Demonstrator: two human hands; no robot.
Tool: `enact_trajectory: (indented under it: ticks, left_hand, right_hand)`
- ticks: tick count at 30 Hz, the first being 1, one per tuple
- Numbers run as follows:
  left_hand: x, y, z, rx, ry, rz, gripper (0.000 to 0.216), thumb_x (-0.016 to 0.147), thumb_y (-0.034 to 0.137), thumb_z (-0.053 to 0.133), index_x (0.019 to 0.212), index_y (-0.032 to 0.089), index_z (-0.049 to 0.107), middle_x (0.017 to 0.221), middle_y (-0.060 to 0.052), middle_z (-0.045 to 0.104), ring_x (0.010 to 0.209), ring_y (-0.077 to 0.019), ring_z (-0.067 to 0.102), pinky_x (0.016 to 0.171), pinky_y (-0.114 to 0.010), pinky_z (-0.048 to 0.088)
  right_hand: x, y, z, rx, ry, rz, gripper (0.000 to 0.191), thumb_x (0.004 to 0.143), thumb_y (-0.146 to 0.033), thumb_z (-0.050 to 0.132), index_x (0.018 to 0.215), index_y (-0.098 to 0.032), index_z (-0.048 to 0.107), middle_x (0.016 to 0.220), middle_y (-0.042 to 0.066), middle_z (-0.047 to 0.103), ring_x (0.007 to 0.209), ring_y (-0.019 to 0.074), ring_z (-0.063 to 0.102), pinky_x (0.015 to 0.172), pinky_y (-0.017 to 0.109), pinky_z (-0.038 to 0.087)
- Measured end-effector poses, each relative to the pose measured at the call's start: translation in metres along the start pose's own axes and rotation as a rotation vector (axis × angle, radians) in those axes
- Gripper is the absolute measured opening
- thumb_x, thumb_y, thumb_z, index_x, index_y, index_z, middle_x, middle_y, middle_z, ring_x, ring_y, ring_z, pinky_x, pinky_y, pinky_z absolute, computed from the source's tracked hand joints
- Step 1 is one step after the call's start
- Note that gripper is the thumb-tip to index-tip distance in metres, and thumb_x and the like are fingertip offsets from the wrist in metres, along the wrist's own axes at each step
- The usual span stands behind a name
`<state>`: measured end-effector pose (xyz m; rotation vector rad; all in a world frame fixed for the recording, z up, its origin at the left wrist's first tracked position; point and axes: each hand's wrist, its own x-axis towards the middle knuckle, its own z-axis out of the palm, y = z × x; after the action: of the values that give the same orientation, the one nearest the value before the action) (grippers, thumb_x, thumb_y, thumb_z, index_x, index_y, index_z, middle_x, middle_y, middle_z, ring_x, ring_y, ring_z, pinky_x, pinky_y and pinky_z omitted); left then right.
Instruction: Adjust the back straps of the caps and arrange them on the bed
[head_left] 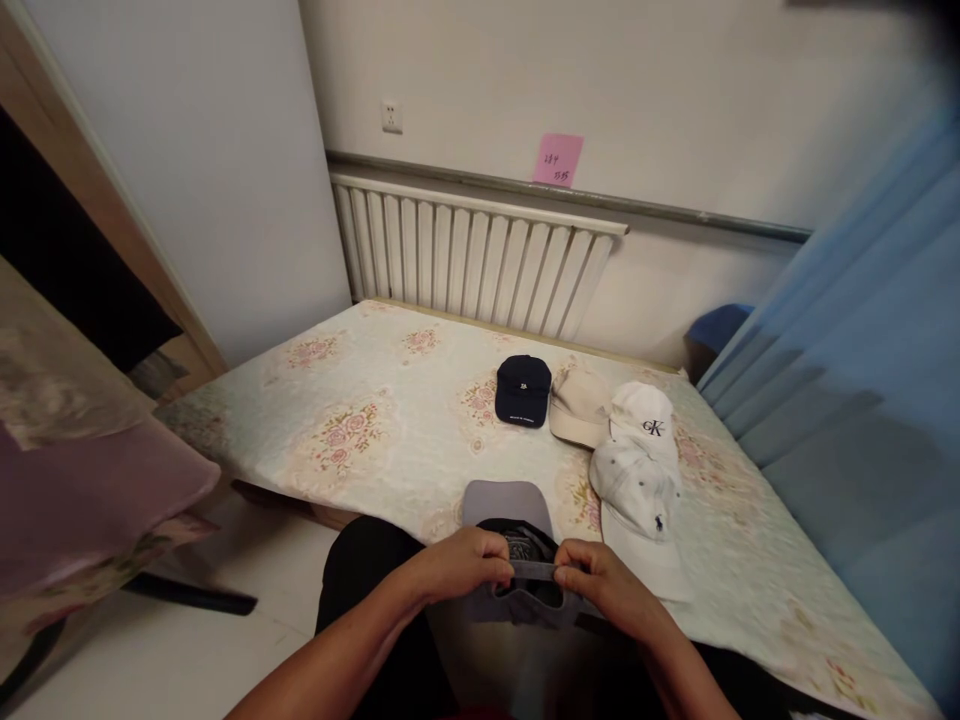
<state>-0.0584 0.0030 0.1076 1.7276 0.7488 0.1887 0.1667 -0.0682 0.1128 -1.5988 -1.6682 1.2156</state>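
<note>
A grey baseball cap (507,503) is held between my two hands at the near edge of the bed, its brim pointing away from me and its dark inside showing. My left hand (471,560) pinches one end of the cap's back strap (534,570). At the strap's other end, my right hand (598,578) pinches it too. Beyond, on the bed, lie a navy cap (523,390), a beige cap (579,405) and a white cap with a CK mark (641,408). A pale cap with a small dark emblem (636,490) overlaps the white one, closer to my right hand.
The flowered bed cover (420,400) spreads in front of my knees. Behind it stand a white radiator (480,255) and a pipe along the wall. A blue curtain (862,400) hangs on the right. At left, a cloth-draped chair (97,500) stands beside the bed.
</note>
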Motion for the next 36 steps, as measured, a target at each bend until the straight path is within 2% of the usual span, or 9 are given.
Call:
enact_trajectory:
  ticks: [12,20,23,25,28,30,33,36]
  left_hand:
    - [-0.006,-0.008,-0.002,-0.01,-0.05,0.0,0.015,0.071,0.03,0.053,0.068,0.017,0.06,0.06,0.004,0.049,0.058,-0.0091,0.04,0.051,-0.02,0.027]
    - [-0.008,-0.015,0.0,0.01,-0.026,-0.039,0.016,0.071,0.032,0.054,0.068,0.018,0.059,0.059,0.005,0.047,0.056,-0.009,0.038,0.049,-0.02,0.025]
    - [-0.008,-0.017,-0.001,0.001,-0.034,-0.042,0.017,0.072,0.034,0.053,0.069,0.018,0.059,0.06,0.004,0.049,0.056,-0.009,0.038,0.049,-0.021,0.025]
    - [-0.008,-0.018,-0.001,-0.008,-0.045,-0.033,0.017,0.072,0.033,0.053,0.069,0.018,0.059,0.061,0.004,0.051,0.057,-0.0091,0.04,0.051,-0.021,0.026]
    - [-0.007,-0.019,-0.001,-0.02,-0.054,-0.025,0.016,0.072,0.032,0.053,0.069,0.018,0.058,0.062,0.004,0.051,0.057,-0.0089,0.041,0.051,-0.02,0.027]
    - [-0.007,-0.02,-0.002,-0.021,-0.055,-0.025,0.015,0.071,0.031,0.053,0.068,0.017,0.058,0.061,0.005,0.05,0.056,-0.0085,0.04,0.05,-0.02,0.027]
    - [-0.009,-0.02,-0.004,-0.02,-0.054,-0.027,0.014,0.071,0.03,0.054,0.067,0.017,0.058,0.06,0.005,0.049,0.055,-0.0082,0.039,0.049,-0.02,0.025]
    - [-0.009,-0.02,-0.006,-0.046,-0.056,-0.026,0.014,0.071,0.029,0.053,0.069,0.017,0.06,0.061,0.004,0.052,0.055,-0.0082,0.039,0.05,-0.021,0.026]
  right_hand:
    - [-0.001,0.009,0.006,-0.02,-0.009,0.004,0.011,0.072,-0.026,0.057,0.065,-0.018,0.058,0.057,-0.004,0.05,0.059,0.0117,0.044,0.055,0.023,0.03]
    - [-0.002,0.011,0.007,-0.02,0.003,-0.016,0.009,0.072,-0.026,0.059,0.07,-0.018,0.063,0.058,-0.004,0.054,0.06,0.0134,0.048,0.058,0.025,0.035]
    - [0.002,0.021,0.004,0.02,0.07,-0.045,0.014,0.074,-0.028,0.058,0.082,-0.019,0.064,0.072,0.0,0.063,0.073,0.0177,0.057,0.068,0.028,0.042]
    - [0.008,0.035,0.001,0.037,0.172,-0.043,0.018,0.077,-0.029,0.055,0.088,-0.019,0.063,0.082,0.003,0.067,0.081,0.0202,0.06,0.075,0.031,0.044]
    - [0.02,0.063,-0.002,-0.085,0.378,-0.062,0.021,0.08,-0.03,0.052,0.092,-0.017,0.063,0.088,0.007,0.068,0.085,0.0222,0.061,0.081,0.035,0.045]
    - [0.027,0.082,-0.003,-0.21,0.457,-0.124,0.024,0.082,-0.028,0.048,0.099,-0.017,0.062,0.098,0.01,0.067,0.09,0.0227,0.061,0.085,0.036,0.046]
    - [0.037,0.103,-0.002,-0.434,0.436,-0.244,0.035,0.083,-0.021,0.047,0.117,-0.019,0.056,0.112,0.011,0.062,0.103,0.0232,0.058,0.09,0.037,0.045]
    - [0.047,0.11,-0.001,-0.653,0.396,-0.339,0.05,0.081,-0.012,0.046,0.129,-0.025,0.047,0.131,0.011,0.051,0.118,0.0245,0.048,0.098,0.041,0.039]
